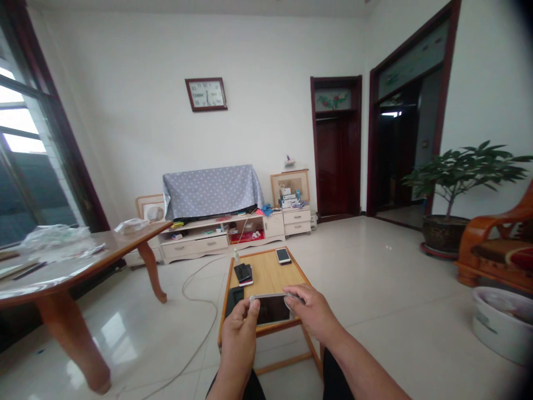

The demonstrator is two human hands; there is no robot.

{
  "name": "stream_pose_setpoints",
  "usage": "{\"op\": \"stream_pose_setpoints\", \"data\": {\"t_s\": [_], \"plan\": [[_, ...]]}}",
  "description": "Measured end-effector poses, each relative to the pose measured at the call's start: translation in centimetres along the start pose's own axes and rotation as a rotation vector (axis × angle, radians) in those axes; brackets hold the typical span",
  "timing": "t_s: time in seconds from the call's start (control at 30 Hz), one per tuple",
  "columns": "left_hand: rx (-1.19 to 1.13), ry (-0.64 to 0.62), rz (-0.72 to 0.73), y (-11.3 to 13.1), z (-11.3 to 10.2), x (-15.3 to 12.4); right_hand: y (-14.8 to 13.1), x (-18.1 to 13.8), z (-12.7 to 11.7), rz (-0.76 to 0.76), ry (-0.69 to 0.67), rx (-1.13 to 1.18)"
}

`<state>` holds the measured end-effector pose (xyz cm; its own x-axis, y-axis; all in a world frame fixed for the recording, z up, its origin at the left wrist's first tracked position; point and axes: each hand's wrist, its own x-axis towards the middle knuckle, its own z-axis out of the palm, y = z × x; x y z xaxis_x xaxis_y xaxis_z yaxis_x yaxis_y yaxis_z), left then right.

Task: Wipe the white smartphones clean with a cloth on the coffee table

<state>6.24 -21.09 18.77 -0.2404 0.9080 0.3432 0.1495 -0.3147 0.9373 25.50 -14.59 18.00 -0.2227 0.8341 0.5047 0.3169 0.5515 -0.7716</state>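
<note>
A smartphone [272, 310] with a dark screen and a pale edge is held sideways above the near edge of a small wooden table [291, 280]. My left hand [241, 330] grips its left end, thumb on the front. Its right end is in my right hand [310, 311], with the fingers closed along the top corner. A clear rim, perhaps a case, shows at the phone's corners; I cannot make out more. On the table, a few dark phones [243, 272] lie stacked at the left, and a white phone [283, 255] lies at the far right.
A small bottle [236, 255] stands at the small table's far left corner. To the left is a larger wooden table [125, 241] with plastic bags. A cable [214, 305] runs over the floor. At the right are a white bucket [502, 322], a potted plant [447, 233] and a wooden chair [483, 233].
</note>
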Motion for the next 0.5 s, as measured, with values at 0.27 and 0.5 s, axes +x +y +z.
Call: {"op": "stream_pose_setpoints", "data": {"t_s": [0.27, 0.5], "plan": [[0.009, -0.06, 0.032, 0.4, 0.6, -0.2, -2.4, 0.1, 1.3, -0.071, -0.033, -0.087], [-0.015, 0.039, -0.024, 0.5, -0.7, 0.2, -0.9, 0.2, 0.8, 0.001, -0.013, -0.123]]}}
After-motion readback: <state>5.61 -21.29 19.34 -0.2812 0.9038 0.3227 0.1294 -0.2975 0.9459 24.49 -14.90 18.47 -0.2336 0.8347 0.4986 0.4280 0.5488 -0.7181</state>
